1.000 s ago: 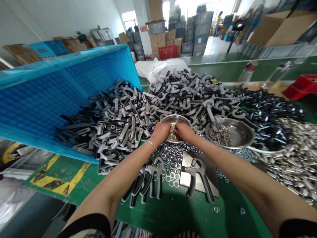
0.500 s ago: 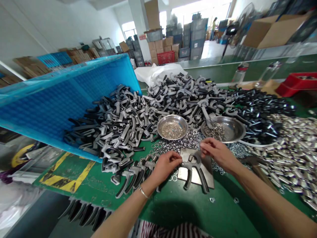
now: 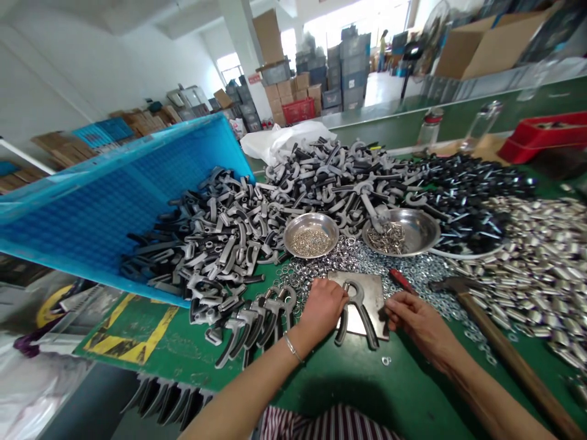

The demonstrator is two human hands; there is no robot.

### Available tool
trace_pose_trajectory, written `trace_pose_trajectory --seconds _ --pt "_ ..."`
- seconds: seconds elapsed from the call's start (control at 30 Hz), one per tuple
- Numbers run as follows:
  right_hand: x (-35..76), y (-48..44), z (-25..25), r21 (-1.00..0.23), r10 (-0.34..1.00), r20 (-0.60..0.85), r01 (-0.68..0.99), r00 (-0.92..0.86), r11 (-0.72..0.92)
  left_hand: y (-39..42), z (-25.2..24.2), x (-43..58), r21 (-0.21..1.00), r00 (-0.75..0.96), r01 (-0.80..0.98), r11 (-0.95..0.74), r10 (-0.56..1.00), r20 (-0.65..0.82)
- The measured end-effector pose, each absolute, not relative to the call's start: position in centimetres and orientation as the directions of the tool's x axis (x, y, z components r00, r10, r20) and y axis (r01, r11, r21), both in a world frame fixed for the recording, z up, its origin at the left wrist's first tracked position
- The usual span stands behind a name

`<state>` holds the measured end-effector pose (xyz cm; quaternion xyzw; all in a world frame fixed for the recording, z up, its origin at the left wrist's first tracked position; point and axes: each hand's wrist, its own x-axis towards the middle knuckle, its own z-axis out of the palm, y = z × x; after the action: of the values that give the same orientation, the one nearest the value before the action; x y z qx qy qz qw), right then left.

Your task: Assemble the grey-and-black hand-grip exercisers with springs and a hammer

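Daylight glares through the far windows (image 3: 387,13) — nearly white. A soft shadow (image 3: 342,388) darkens the green tabletop (image 3: 413,391); outer edges stretch and blur.

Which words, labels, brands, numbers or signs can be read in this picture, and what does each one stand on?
None can be read.
Red sign on the pillar: lettering too small and blurred to read.
White label on the stacked grey crates: too small to read.
Yellow-and-black tape on the green table: stripes only, no lettering to be made out.
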<state>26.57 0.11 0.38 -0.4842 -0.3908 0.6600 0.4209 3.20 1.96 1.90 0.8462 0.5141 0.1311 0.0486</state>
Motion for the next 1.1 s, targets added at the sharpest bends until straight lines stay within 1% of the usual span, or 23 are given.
trace_pose_trajectory --seconds 0.1,0.17,0.3,0.4,0.53,0.57,0.6,0.63,0.7,0.73,0.77,0.83,0.9,0.93,1.0,1.1 --pt "26.8 0.1 0.1 -0.954 0.945 -0.293 -0.024 -0.145 -0.299 1.6 1.6 2.8 0.142 0.528 0.821 -0.553 0.830 0.178" --pt "27.0 0.1 0.3 -0.959 0.949 -0.283 0.047 -0.138 -0.279 1.0 1.2 2.3 0.104 0.584 0.789 -0.606 0.792 0.177" --pt "26.6 0.3 1.5 -0.973 0.959 -0.227 0.075 -0.173 -0.217 -0.6 0.4 1.4 0.036 0.642 0.752 -0.658 0.743 0.188" --pt "25.7 0.7 2.3 -0.976 0.954 -0.207 0.119 -0.217 -0.184 -1.4 0.0 1.4 0.029 0.623 0.769 -0.639 0.758 0.191" --pt "24.6 1.6 2.2 -0.964 0.939 -0.199 0.227 -0.282 -0.136 -1.3 -0.1 1.6 0.060 0.570 0.805 -0.590 0.798 0.195" --pt "24.3 1.9 1.9 -0.958 0.942 -0.172 0.273 -0.287 -0.092 -1.3 -0.1 1.6 0.067 0.572 0.802 -0.594 0.796 0.198" --pt "24.0 2.1 1.6 -0.941 0.952 -0.109 0.337 -0.286 -0.006 -1.2 -0.1 1.5 0.073 0.576 0.798 -0.599 0.792 0.201" --pt "23.8 2.3 1.2 -0.906 0.957 -0.015 0.410 -0.289 0.110 -1.2 -0.1 1.5 0.076 0.580 0.794 -0.604 0.788 0.205" --pt "23.3 2.7 0.5 -0.780 0.923 0.193 0.518 -0.332 0.350 -1.2 -0.1 1.4 0.068 0.586 0.789 -0.610 0.782 0.211" --pt "23.0 2.8 0.1 -0.719 0.890 0.269 0.537 -0.370 0.440 -1.2 -0.1 1.4 0.056 0.592 0.787 -0.615 0.777 0.213" --pt "22.8 3.0 -0.2 -0.679 0.859 0.315 0.536 -0.405 0.502 -1.3 0.0 1.4 0.043 0.599 0.784 -0.619 0.773 0.212" --pt "22.5 3.1 -0.8 -0.655 0.824 0.343 0.514 -0.451 0.554 -1.4 0.0 1.5 0.031 0.610 0.777 -0.628 0.765 0.208" --pt "22.4 3.1 -1.2 -0.633 0.799 0.363 0.503 -0.479 0.589 -1.4 0.1 1.5 0.068 0.611 0.770 -0.634 0.765 0.204" --pt "22.4 3.0 -1.4 -0.616 0.788 0.374 0.504 -0.490 0.605 -1.4 0.1 1.5 0.113 0.598 0.772 -0.626 0.775 0.205" --pt "22.5 3.0 -1.7 -0.561 0.760 0.394 0.520 -0.517 0.644 -1.2 0.1 1.5 0.246 0.535 0.783 -0.572 0.820 0.203" --pt "22.4 3.2 -1.9 -0.464 0.722 0.404 0.554 -0.562 0.691 -0.8 0.2 1.5 0.474 0.399 0.767 -0.432 0.900 0.174"
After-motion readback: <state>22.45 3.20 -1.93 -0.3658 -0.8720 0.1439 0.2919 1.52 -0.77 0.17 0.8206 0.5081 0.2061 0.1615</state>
